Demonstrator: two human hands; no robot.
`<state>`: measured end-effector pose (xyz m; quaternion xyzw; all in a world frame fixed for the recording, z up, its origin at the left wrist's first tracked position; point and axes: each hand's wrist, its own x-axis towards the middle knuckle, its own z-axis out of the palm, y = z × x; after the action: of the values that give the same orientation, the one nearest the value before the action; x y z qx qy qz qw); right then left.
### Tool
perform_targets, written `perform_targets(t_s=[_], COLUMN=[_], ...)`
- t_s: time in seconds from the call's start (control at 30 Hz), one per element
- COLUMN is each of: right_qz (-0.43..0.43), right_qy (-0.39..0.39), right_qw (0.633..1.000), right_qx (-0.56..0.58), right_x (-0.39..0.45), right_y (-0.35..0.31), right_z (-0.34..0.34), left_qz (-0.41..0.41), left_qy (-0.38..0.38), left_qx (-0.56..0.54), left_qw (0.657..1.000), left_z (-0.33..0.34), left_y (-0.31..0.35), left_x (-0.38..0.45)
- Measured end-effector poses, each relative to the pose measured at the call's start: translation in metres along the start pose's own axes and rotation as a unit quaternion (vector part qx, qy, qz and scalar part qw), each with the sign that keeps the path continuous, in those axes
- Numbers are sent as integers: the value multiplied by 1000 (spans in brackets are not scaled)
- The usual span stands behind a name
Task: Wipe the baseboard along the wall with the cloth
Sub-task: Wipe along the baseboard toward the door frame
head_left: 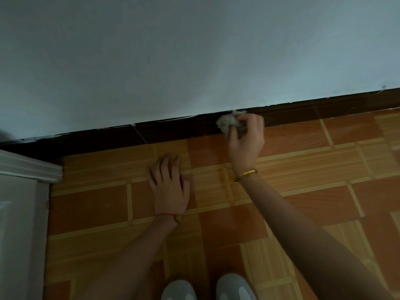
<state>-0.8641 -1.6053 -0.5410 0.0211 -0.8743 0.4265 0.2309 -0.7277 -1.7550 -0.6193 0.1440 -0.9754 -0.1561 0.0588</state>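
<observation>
Your right hand (pixel 245 140) sits right of centre in the frame, fingers curled around a crumpled pale cloth (pixel 229 123), which it grips and holds against the dark brown baseboard (pixel 173 132). The baseboard runs as a slanted band across the middle of the frame, lower at the left edge and higher at the right, between the pale grey wall (pixel 194 50) above and the orange-brown tiled floor (pixel 303 180) below. The cloth touches the baseboard's face near its top edge, bunched up and protruding to the left of your fingers. Your left hand (pixel 170 187) lies at centre frame, palm down, fingers straight and slightly spread, resting flat on the floor and holding nothing. A gold bracelet (pixel 245 175) circles your right wrist; a red cord (pixel 167 216) circles your left wrist. A white moulded door frame (pixel 26 169) occupies the left edge. Two grey shoe tips (pixel 207 287) show at the bottom centre.
</observation>
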Motion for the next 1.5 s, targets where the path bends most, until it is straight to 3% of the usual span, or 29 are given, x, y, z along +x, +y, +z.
perform_targets(t_s=[0.1, 0.17, 0.27, 0.43, 0.5, 0.67, 0.8, 0.87, 0.97, 1.03, 1.17, 1.33, 1.5], right_qz=[87, 102, 90, 1, -10, 112, 119, 99, -4, -38, -27, 58, 20], right_qy=[96, 113, 92, -25, -28, 49, 28, -8, -129, -156, -136, -57, -112], right_qw=[992, 988, 992, 1000, 1000, 992, 991, 994, 989, 985, 986, 986, 981], right_qx=[-10, -3, 1, 11, 9, -18, -45, -49, -70, -68, -87, -146, -156], right_x=[16, 21, 13, -13, -13, 10, 11, 2, -21, -31, -26, 6, 0], right_y=[25, 30, 16, -11, -12, 24, 37, 34, 23, 16, 22, 63, 50], right_z=[-19, -21, -10, 16, 17, -5, -6, 3, 24, 36, 27, -7, 0], left_qz=[-1, -3, -2, 6, 6, 1, -3, -4, 1, 5, 4, -4, -4], left_qy=[-4, -4, -4, 4, 7, 6, -2, -5, 1, 7, 4, -7, -8], left_qx=[-4, -1, 2, 10, 7, 5, 8, 11, 16, 18, 14, 12, 9], left_qw=[1000, 1000, 1000, 1000, 1000, 1000, 1000, 1000, 1000, 1000, 1000, 1000, 1000], left_z=[0, -1, 0, 0, 0, 0, -1, 0, 0, 0, 0, -1, 0], left_y=[0, 1, 1, 0, 0, 0, 2, 2, 3, 2, 1, 3, 3], left_x=[0, 0, 0, -1, -1, 0, 0, 0, 0, 0, 0, 0, 0])
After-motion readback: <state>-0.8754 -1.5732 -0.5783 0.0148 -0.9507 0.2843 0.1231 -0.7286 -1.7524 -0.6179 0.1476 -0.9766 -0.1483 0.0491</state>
